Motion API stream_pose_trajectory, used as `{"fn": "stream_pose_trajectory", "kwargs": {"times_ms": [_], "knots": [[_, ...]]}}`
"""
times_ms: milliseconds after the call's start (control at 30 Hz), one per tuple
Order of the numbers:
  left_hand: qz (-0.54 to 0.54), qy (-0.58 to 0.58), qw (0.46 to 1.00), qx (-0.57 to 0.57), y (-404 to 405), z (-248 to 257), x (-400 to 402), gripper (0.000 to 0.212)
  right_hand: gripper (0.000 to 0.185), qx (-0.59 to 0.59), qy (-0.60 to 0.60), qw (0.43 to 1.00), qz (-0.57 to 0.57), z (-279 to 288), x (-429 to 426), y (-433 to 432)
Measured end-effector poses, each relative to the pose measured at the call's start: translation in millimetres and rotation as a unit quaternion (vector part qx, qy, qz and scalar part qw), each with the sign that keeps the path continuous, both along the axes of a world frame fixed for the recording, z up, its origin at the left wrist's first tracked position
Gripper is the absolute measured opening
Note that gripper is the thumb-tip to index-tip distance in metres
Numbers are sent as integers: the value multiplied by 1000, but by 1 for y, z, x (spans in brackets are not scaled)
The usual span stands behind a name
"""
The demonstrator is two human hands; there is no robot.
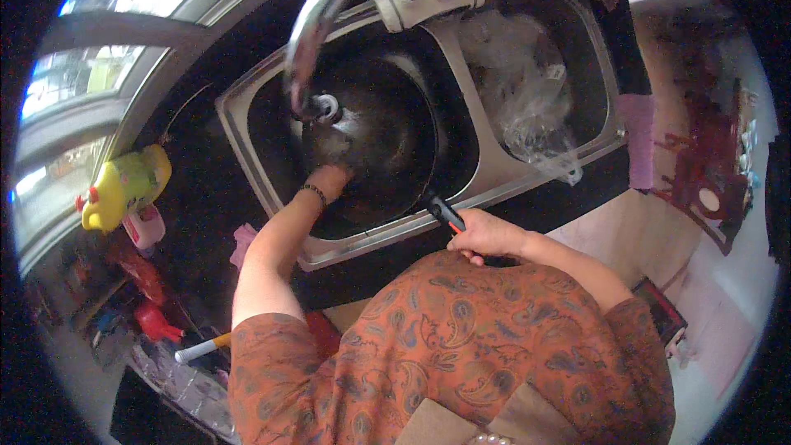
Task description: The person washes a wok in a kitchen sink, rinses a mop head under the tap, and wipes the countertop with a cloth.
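Observation:
A dark wok or frying pan (395, 136) lies in the left basin of the double steel sink (494, 136). My right hand (488, 233) is closed around its black handle (442, 210), which has an orange-red mark and reaches over the sink's front rim. Down inside the pan is my left hand (332, 182), a beaded bracelet on the wrist. Its fingers are blurred and dark, so whether it holds anything is hidden. Water (346, 123) runs from the curved chrome faucet (309, 43) into the pan just beyond that hand.
Clear plastic bags (525, 99) fill much of the right basin, one end hanging over the rim. A yellow detergent bottle (126, 185) stands left on the dark counter, by the window (80, 80). A pink cloth (636, 136) hangs at the counter's right end.

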State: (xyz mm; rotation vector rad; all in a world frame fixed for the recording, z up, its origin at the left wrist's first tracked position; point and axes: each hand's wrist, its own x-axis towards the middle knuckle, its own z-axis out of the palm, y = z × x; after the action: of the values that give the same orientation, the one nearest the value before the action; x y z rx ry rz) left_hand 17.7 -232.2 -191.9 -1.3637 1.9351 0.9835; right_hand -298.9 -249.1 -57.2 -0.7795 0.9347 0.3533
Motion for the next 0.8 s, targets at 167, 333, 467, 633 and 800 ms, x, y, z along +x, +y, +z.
{"fn": "stream_pose_trajectory", "kwargs": {"times_ms": [167,333,467,633,800], "knots": [[312,27,931,-188,11,-30,22,21,19,-36,22,998,44,28,18,-2],[421,141,804,-397,33,22,36,13,18,-142,119,979,89,80,37,-1],[482,212,746,-407,64,39,63,13,18,-211,167,956,117,115,48,7],[524,243,710,-404,81,68,64,13,20,-278,226,918,168,164,62,25],[516,275,694,-420,87,63,71,13,18,-310,252,900,171,192,68,39]]}}
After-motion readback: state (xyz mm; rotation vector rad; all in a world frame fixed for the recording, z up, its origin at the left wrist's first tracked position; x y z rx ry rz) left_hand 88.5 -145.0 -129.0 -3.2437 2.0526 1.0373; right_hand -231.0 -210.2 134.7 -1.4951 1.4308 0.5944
